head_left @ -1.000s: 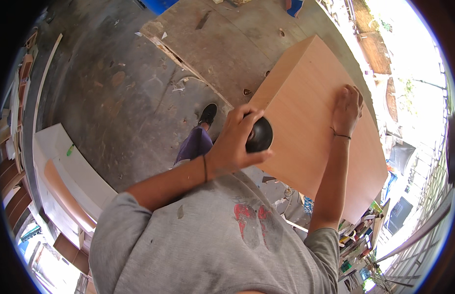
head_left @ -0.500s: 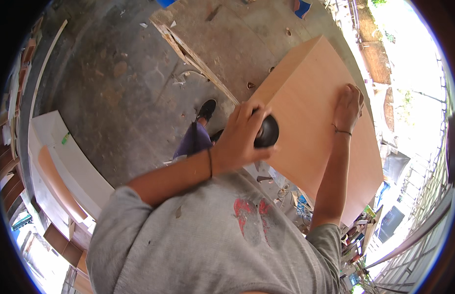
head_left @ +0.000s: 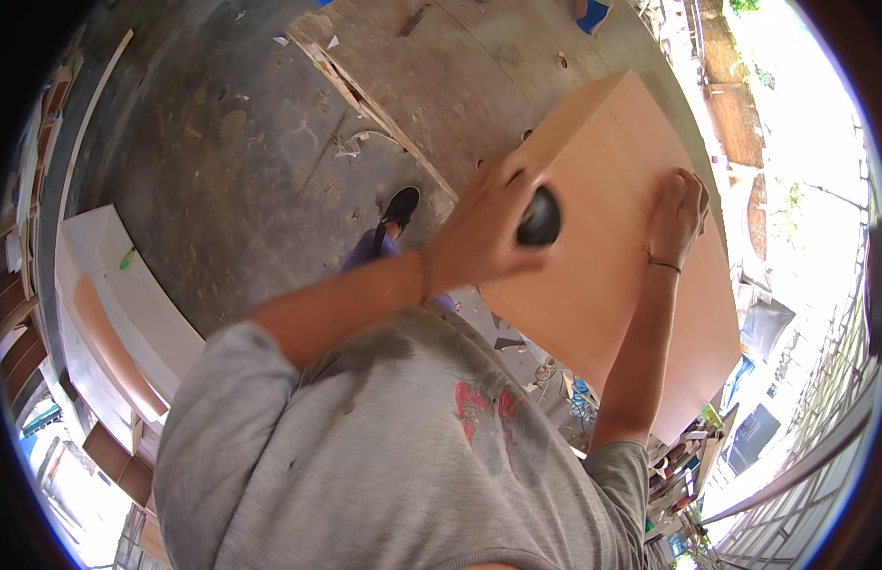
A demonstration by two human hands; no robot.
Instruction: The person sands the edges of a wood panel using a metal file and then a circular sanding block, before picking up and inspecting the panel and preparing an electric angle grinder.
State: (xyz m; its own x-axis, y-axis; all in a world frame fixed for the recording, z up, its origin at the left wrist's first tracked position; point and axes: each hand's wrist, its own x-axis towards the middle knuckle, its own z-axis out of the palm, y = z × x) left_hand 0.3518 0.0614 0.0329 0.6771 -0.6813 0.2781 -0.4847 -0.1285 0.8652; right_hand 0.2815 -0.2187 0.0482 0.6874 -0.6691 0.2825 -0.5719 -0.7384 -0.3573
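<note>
Left hand (head_left: 479, 228): centre of frame, blurred. Fingers bent over the upper side of a round black thing (head_left: 541, 218), thumb along its lower side; grip partly closed, with the black thing held between them. It sits over the left part of a wooden box (head_left: 603, 256); whether it touches the wood cannot be told.

Right hand (head_left: 677, 214): right of centre, back of the hand up, laid on the broad face of the box close to its right edge. Fingers together and bent; whether the tips hook over the edge cannot be told. Thin dark cord (head_left: 661, 263) around that wrist.

Box: light brown, running from upper centre to lower right of frame, lying slantwise over a worn board (head_left: 441, 85) with a splintered left edge. Grey shirt (head_left: 365, 456) with red marks fills the lower centre.

Surroundings: black shoe (head_left: 401, 204) on the grey floor (head_left: 222, 190), left of centre. White panel (head_left: 99, 237) at the left, bearing a small green thing (head_left: 127, 258). Blue coil (head_left: 582, 399) below the box.
</note>
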